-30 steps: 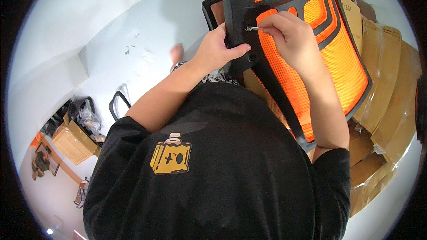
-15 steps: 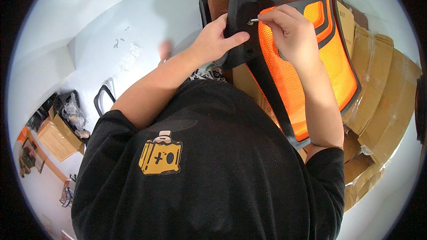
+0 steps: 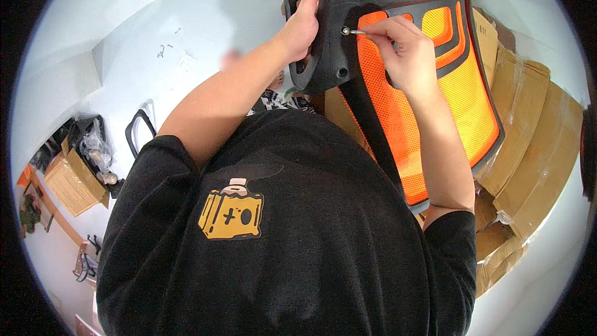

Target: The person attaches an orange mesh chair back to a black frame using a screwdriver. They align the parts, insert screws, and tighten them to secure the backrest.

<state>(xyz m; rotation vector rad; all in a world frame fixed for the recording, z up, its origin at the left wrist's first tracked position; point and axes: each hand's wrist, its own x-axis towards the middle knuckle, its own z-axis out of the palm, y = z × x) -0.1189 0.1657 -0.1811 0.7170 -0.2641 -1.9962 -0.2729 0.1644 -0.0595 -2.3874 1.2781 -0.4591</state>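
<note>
A broad black chair frame (image 3: 333, 56) stands upright in front of me, beside an orange mesh chair back (image 3: 404, 112) with a black rim. My left hand (image 3: 300, 30) is closed against the frame's left side, thumb pointing up; its other fingers are mostly hidden. Between the fingertips of my right hand (image 3: 401, 46) is a thin metal hex key (image 3: 357, 32). Its tip meets a shiny bolt (image 3: 345, 30) in the frame. Below that bolt is a second round fastener or hole (image 3: 341, 73), untouched.
Flattened cardboard (image 3: 522, 137) is stacked at the right. Small screws (image 3: 163, 50) and a clear plastic scrap (image 3: 186, 58) lie on the pale floor at the left. Nearer sit a black loop-shaped part (image 3: 140, 130) and an open carton (image 3: 73, 180) by plastic bags.
My left hand has shifted up along the frame, its thumb swinging from across the front to pointing upward. The frame has tilted slightly; the hex key has turned a little at the bolt.
</note>
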